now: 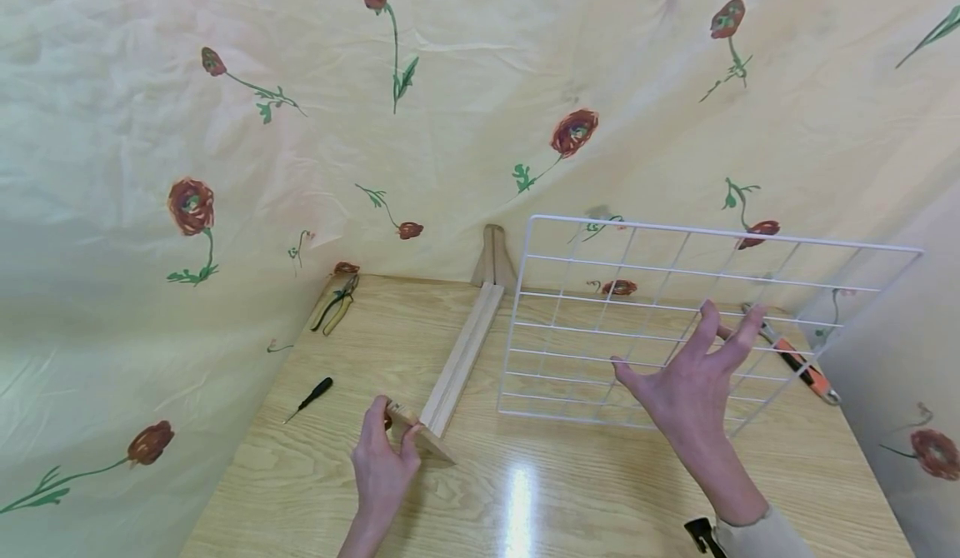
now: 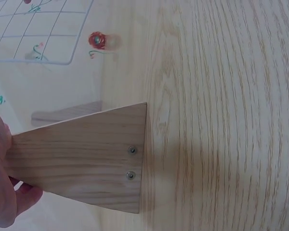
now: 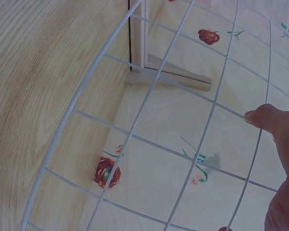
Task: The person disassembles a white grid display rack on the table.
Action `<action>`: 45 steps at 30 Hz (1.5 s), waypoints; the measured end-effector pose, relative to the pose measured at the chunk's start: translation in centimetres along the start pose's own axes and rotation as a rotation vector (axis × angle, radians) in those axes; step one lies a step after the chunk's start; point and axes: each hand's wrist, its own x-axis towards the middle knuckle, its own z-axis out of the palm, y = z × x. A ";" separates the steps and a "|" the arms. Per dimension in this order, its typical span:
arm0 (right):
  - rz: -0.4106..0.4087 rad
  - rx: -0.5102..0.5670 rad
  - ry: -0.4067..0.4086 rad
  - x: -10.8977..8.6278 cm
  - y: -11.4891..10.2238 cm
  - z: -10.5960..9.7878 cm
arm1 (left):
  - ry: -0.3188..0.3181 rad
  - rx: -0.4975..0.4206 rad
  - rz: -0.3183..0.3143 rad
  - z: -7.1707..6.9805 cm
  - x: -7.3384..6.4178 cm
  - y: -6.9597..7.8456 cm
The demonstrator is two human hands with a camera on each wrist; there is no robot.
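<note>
A white wire grid panel (image 1: 712, 230) stands tilted over the right half of the table, and my right hand (image 1: 686, 387) grips it by its wires, thumb and fingers spread wide. In the right wrist view the thumb (image 3: 272, 118) lies against a wire. My left hand (image 1: 382, 462) pinches the near wooden end piece (image 1: 429, 440) of a stand. That tapered board shows two screw heads (image 2: 131, 162) in the left wrist view. From it a pale grooved wooden rail (image 1: 463, 362) runs to a matching far end piece (image 1: 492, 258) by the cloth.
Pliers (image 1: 337, 306) with yellowish handles lie at the table's back left, and a black screwdriver (image 1: 309, 398) lies nearer. Behind the grid at right is an orange-and-black handled tool (image 1: 806, 366). Flowered cloth (image 1: 465, 141) hangs around the table.
</note>
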 end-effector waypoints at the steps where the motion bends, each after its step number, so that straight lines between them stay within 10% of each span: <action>1: 0.001 0.001 -0.001 0.0 0.0 0.0 | 0.000 0.003 -0.002 0.0 0.0 0.0; 45: 0.003 -0.015 -0.046 -0.4 0.3 0.0 | 0.039 0.001 -0.036 1.5 -0.7 2.3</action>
